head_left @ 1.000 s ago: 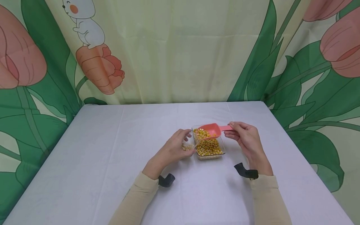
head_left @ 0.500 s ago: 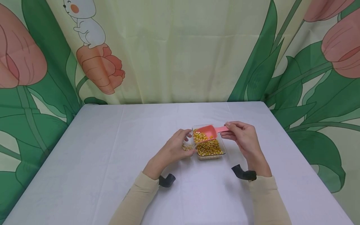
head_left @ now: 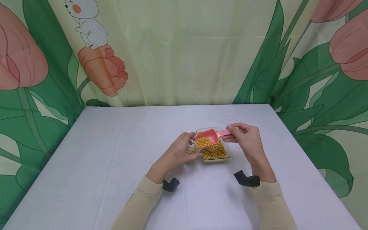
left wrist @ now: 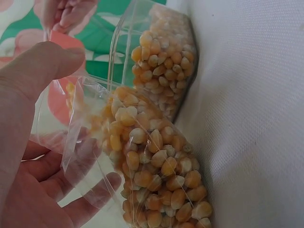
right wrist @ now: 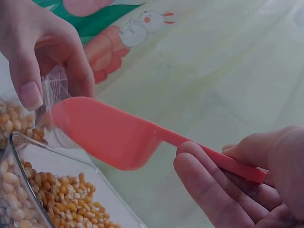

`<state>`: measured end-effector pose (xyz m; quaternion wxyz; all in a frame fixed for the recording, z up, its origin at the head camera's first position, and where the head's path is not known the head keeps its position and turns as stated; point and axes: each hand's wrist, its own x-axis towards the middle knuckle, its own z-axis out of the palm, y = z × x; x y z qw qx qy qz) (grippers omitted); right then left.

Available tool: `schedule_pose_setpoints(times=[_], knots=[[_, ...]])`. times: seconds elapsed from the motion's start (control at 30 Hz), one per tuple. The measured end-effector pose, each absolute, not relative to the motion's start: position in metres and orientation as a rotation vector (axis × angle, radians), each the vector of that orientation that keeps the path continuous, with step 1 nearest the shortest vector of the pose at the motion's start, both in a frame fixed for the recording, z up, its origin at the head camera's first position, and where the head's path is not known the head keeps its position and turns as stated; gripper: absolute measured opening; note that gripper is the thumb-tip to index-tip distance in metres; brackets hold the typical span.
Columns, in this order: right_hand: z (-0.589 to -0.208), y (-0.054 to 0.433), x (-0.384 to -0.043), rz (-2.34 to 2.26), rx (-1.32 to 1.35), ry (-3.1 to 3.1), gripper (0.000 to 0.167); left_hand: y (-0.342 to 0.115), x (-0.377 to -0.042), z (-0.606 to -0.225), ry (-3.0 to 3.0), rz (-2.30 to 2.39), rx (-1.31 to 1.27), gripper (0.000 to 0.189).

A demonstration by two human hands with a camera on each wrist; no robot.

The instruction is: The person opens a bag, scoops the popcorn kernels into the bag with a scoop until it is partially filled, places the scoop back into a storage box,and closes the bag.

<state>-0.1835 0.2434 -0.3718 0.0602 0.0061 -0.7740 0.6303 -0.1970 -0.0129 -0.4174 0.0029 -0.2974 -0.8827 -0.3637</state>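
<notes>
My left hand [head_left: 178, 150] holds a clear plastic bag [left wrist: 73, 137] by its mouth, thumb on one side and fingers on the other. Corn kernels fill the lower part of the bag in the left wrist view. Between thumb and fingers, my right hand [head_left: 247, 137] pinches the handle of a pink scoop [right wrist: 109, 133]. Corn kernels [head_left: 203, 141] lie in the scoop's bowl, which tilts down toward the left. Its front lip is at the bag's mouth, behind the plastic in the left wrist view. Below the scoop stands a clear rectangular container [head_left: 216, 161] with more corn kernels inside.
A white cloth covers the table [head_left: 129, 191]. At its far edge hangs a pale curtain [head_left: 178, 64] printed with tulips, a rabbit and a carrot. Each wrist wears a black camera mount, the right one [head_left: 247, 179] close over the table.
My right hand has moved left with the scoop, from over the container to the bag's mouth. The scoop has tilted down leftward, its kernels gathering at the front. The left hand has stayed in place.
</notes>
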Motion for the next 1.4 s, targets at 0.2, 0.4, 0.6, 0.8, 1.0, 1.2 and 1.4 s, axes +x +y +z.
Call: schedule_pose_setpoints(times=[0.2,0.4,0.6,0.8,1.0,1.2,1.4], knots=[[-0.366,0.237,-0.18,1.828,0.045,-2.385,0.039,-0.013,-0.197,-0.418,-2.749,-1.115,-0.943,0.075],[-0.363,0.234,-0.177,1.756,0.062,-2.419,0.039,-0.014,-0.196,-0.418,-2.741,-1.093,-0.944,0.074],[-0.361,0.233,-0.176,1.751,0.076,-2.417,0.037,-0.014,-0.196,-0.419,-2.729,-1.093,-0.957,0.073],[-0.36,0.234,-0.175,1.739,0.081,-2.416,0.037,-0.013,-0.198,-0.421,-2.706,-1.087,-0.967,0.072],[-0.36,0.237,-0.175,1.732,0.081,-2.407,0.038,-0.013,-0.198,-0.421,-2.707,-1.09,-0.974,0.073],[-0.359,0.243,-0.175,1.753,0.072,-2.37,0.037,-0.014,-0.196,-0.418,-2.739,-1.133,-0.961,0.074],[-0.357,0.253,-0.174,1.788,0.006,-2.305,0.04,-0.014,-0.196,-0.418,-2.737,-1.121,-0.96,0.074]])
